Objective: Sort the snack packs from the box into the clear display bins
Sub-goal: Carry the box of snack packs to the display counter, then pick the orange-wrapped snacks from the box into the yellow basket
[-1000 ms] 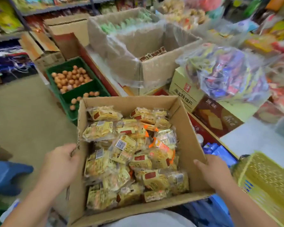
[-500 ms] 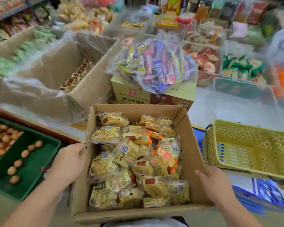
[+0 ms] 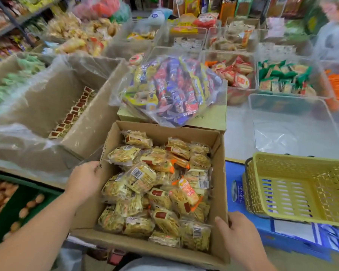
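An open cardboard box (image 3: pixel 218 192) full of several yellow snack packs (image 3: pixel 157 190) is held in front of me. My left hand (image 3: pixel 85 178) grips its left wall, fingers curled over the edge. My right hand (image 3: pixel 237 229) grips the near right corner, thumb on the rim. An empty clear display bin (image 3: pixel 294 126) lies on the counter to the right of the box. Behind it stand clear bins with red packs (image 3: pixel 237 75) and green packs (image 3: pixel 282 77).
A yellow plastic basket (image 3: pixel 299 188) sits at the right on blue cartons (image 3: pixel 282 241). A clear bag of mixed packs (image 3: pixel 170 89) lies on a carton just behind the box. A large plastic-lined box (image 3: pixel 53 108) stands left, a green crate (image 3: pixel 14 202) below it.
The box and both hands have swung right and toward the counter. The display bins now fill the upper view, and the green crate has slid to the left edge.
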Tool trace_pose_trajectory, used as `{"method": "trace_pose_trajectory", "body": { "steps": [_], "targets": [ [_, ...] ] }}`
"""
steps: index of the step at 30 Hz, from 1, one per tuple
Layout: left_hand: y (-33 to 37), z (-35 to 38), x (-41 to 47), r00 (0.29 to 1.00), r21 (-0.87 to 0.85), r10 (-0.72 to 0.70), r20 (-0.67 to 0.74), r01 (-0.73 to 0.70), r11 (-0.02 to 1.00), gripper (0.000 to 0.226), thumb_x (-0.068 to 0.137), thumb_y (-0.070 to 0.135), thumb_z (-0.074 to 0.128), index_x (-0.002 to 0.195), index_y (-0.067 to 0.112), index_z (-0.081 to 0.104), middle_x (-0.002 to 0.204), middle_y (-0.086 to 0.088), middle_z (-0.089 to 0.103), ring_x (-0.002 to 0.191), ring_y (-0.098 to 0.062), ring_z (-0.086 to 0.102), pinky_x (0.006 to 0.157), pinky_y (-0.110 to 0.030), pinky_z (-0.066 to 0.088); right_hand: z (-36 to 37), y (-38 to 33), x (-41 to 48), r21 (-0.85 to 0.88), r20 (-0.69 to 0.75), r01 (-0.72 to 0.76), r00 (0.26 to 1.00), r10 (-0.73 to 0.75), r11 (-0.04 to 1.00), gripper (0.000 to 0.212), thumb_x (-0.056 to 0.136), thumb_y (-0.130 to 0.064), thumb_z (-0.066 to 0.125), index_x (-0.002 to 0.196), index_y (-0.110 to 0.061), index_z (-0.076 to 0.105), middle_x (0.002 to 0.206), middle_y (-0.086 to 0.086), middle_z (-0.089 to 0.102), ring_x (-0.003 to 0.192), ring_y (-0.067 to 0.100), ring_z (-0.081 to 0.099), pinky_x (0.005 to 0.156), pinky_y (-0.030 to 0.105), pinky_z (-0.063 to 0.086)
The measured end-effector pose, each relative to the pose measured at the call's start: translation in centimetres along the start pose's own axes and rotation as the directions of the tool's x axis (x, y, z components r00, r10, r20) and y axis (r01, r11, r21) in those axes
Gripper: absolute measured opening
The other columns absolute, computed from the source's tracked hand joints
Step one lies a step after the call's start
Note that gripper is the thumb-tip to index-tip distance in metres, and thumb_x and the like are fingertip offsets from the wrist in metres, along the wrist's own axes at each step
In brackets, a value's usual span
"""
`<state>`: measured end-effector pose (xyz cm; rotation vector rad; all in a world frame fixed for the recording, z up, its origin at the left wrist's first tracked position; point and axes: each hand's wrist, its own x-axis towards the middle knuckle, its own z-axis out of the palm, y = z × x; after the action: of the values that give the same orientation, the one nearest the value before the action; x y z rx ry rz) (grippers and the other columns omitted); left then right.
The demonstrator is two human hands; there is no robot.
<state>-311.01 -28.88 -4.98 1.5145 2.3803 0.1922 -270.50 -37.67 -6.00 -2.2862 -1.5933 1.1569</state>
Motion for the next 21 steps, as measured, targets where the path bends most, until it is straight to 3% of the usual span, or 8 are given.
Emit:
{"method": "trace_pose_trajectory", "body": {
  "steps": [7,9,11,13,15,17,19,21],
  "targets": [
    [0.1,0.4,3.1,0.998,-0.077,0.064,-0.026,-0.066,0.995,0.020,0.096,0.003,0.050,0.096,0.004,0.071,0.088,-0.018,0.071,0.083,-0.039,0.063,0.070,-0.045,0.053,1.7,-1.6,-0.5,0.003,-0.103,-0.096,0.990,0.095,0.995,0.044,0.100,-0.038,0.057,0.066,-0.011,0.045,0.073,0.006,0.050,0.064,0.014,0.049,0.051,0.026,0.030],
    [-0.7,0.6,3.3,0.997,-0.129,0.077,-0.005,-0.077,0.989,0.024,0.099,0.008,0.051,0.112,0.007,0.072,0.100,-0.019,0.074,0.093,-0.041,0.065,0.076,-0.044,0.051,2.5,-1.6,-0.9,0.016,-0.137,-0.131,0.982,0.132,0.991,0.043,0.100,-0.036,0.057,0.071,-0.006,0.051,0.075,0.008,0.053,0.068,0.019,0.053,0.058,0.033,0.038],
    [-1.6,0.6,2.6,0.993,-0.153,0.110,0.052,-0.101,0.983,0.041,0.102,0.018,0.057,0.142,0.015,0.059,0.118,-0.015,0.072,0.105,-0.037,0.065,0.085,-0.043,0.052,2.9,-2.2,-1.4,0.021,-0.186,-0.148,0.971,0.149,0.989,0.036,0.100,-0.033,0.059,0.075,-0.007,0.056,0.078,0.008,0.055,0.071,0.020,0.055,0.067,0.038,0.047],
    [-2.4,0.3,0.8,0.977,-0.145,0.198,0.081,-0.185,0.972,0.060,0.098,0.027,0.065,0.154,0.019,0.044,0.137,-0.011,0.062,0.120,-0.032,0.058,0.100,-0.047,0.049,3.0,-3.1,-2.3,-0.011,-0.289,-0.082,0.954,0.075,0.997,0.008,0.097,-0.027,0.064,0.097,-0.020,0.066,0.094,0.004,0.058,0.085,0.020,0.057,0.080,0.042,0.051],
    [-3.5,0.2,-1.8,0.951,-0.092,0.307,0.045,-0.302,0.949,0.064,0.093,0.034,0.071,0.151,0.021,0.046,0.150,-0.009,0.050,0.134,-0.032,0.045,0.111,-0.051,0.041,3.2,-3.8,-2.6,-0.165,-0.450,0.006,0.889,-0.081,0.986,0.043,0.090,-0.022,0.073,0.131,-0.023,0.061,0.112,0.005,0.056,0.104,0.025,0.052,0.092,0.045,0.048],
    [-5.4,0.4,-4.7,0.927,-0.030,0.374,0.027,-0.373,0.927,0.060,0.090,0.043,0.074,0.144,0.024,0.055,0.156,-0.007,0.045,0.139,-0.031,0.041,0.112,-0.053,0.040,3.6,-5.2,-2.9,-0.268,-0.507,0.149,0.818,-0.271,0.952,0.054,0.084,-0.023,0.078,0.135,-0.018,0.061,0.117,0.005,0.055,0.110,0.027,0.049,0.095,0.046,0.046],
    [-7.6,1.0,-7.2,0.917,-0.033,0.395,0.058,-0.393,0.919,0.053,0.093,0.054,0.064,0.138,0.027,0.062,0.158,-0.002,0.044,0.142,-0.030,0.043,0.112,-0.053,0.040,4.4,-7.1,-2.7,-0.296,-0.414,0.249,0.837,-0.359,0.922,0.049,0.086,-0.030,0.075,0.132,-0.020,0.063,0.124,0.000,0.054,0.118,0.023,0.048,0.100,0.043,0.046],
    [-9.5,1.8,-8.7,0.915,-0.146,0.384,0.121,-0.367,0.919,0.053,0.098,0.061,0.045,0.135,0.029,0.065,0.162,0.010,0.036,0.146,-0.025,0.038,0.116,-0.048,0.037,5.4,-8.6,-1.6,-0.267,-0.261,0.248,0.912,-0.318,0.931,0.051,0.093,-0.038,0.068,0.140,-0.024,0.056,0.137,-0.002,0.048,0.130,0.020,0.043,0.109,0.039,0.040]
  ]
}}
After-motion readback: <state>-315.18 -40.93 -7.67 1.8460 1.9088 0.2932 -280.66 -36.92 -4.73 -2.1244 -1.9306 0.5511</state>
